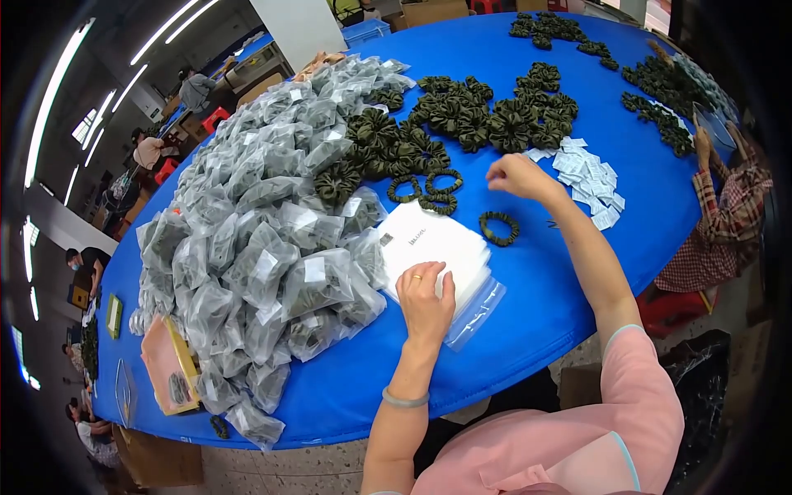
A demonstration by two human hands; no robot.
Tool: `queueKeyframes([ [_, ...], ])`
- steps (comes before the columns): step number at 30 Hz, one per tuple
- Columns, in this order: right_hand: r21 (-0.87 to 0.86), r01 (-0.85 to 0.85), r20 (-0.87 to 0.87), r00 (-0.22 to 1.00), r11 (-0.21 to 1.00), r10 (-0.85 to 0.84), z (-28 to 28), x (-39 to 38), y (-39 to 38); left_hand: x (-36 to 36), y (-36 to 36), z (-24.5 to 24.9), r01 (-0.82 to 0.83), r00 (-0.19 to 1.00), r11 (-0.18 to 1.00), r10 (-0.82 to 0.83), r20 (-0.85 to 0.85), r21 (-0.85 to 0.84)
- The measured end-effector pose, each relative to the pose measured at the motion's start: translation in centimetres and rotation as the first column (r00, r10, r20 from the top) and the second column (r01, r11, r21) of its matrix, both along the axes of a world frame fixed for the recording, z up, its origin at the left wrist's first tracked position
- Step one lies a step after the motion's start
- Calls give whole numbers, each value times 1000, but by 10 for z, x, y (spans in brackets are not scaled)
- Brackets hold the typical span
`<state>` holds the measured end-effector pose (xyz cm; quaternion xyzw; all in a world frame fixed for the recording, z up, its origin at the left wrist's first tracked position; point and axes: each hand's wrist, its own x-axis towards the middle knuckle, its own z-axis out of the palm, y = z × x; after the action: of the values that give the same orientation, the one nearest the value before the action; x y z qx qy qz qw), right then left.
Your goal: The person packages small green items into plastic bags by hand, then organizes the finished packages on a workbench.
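Note:
My left hand (pixel 426 304) rests on the lower part of a stack of clear plastic bags (pixel 437 247), fingertips bent down onto it and thumb a little apart. Dark writing shows on the white upper part of the stack. To the right and farther off, my right hand (pixel 524 177) is raised with its fingers curled together; anything between the fingertips is hidden. Beside it lies a pile of small white labels (pixel 590 181). Thin dark green hair ties (pixel 500 228) lie around the stack, and fuller dark green scrunchies (pixel 511 124) are heaped beyond.
A large heap of filled clear bags (pixel 264 231) covers the left of the blue table (pixel 528 330). A yellow-edged tray (pixel 169 363) stands at its near left. On the right a co-worker in a plaid sleeve (pixel 726 206) handles things near more scrunchies (pixel 668 87).

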<state>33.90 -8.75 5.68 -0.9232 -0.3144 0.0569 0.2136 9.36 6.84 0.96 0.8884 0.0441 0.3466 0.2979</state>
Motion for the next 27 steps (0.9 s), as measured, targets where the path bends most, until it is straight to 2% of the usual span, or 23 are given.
queueKeyframes([
  [1,76,27,54,998,997,-31,1,5,6,1,-1,0,6,1000,1000,-6,3,-7],
  [2,74,22,56,998,997,-27,-3,13,17,2,-1,0,1,1000,1000,-1,6,-9],
  [5,323,136,27,988,937,-153,-38,46,75,0,1,-2,-3,1000,1000,3,8,1],
  [7,389,176,-11,982,904,-186,-39,58,97,0,3,-2,-8,1000,1000,8,4,1],
  [9,372,191,-42,981,908,-189,-36,52,106,-4,7,-3,-28,1000,1000,28,-7,-1],
  [10,365,133,-20,991,921,-135,-36,49,105,-4,7,-3,-25,1000,1000,25,-12,-4],
  [11,353,93,5,995,931,-101,-33,46,90,-1,3,-3,-3,1000,1000,3,-13,-11],
  [12,341,134,2,990,930,-143,-34,43,68,1,-1,-4,40,999,999,-40,-17,-23],
  [16,215,86,219,967,973,-134,-36,26,8,0,-1,-4,28,999,999,-29,-19,-33],
  [18,209,198,418,867,958,-271,-45,30,-32,0,-1,-6,26,999,999,-27,-24,-34],
  [19,204,199,418,868,959,-269,-52,38,-54,0,-1,-6,27,999,999,-28,-26,-30],
  [21,176,361,744,560,916,-364,-69,56,-93,-1,-2,-7,24,999,1000,-25,-30,-19],
  [22,176,357,744,562,917,-362,-73,59,-105,-1,-2,-6,20,999,1000,-20,-31,-19],
  [26,-43,556,467,746,830,-475,-80,64,-128,-1,0,-5,-10,1000,1000,10,-29,-6],
  [27,-45,549,462,752,835,-470,-81,62,-125,-2,1,-5,-18,999,1000,18,-34,-5],
])
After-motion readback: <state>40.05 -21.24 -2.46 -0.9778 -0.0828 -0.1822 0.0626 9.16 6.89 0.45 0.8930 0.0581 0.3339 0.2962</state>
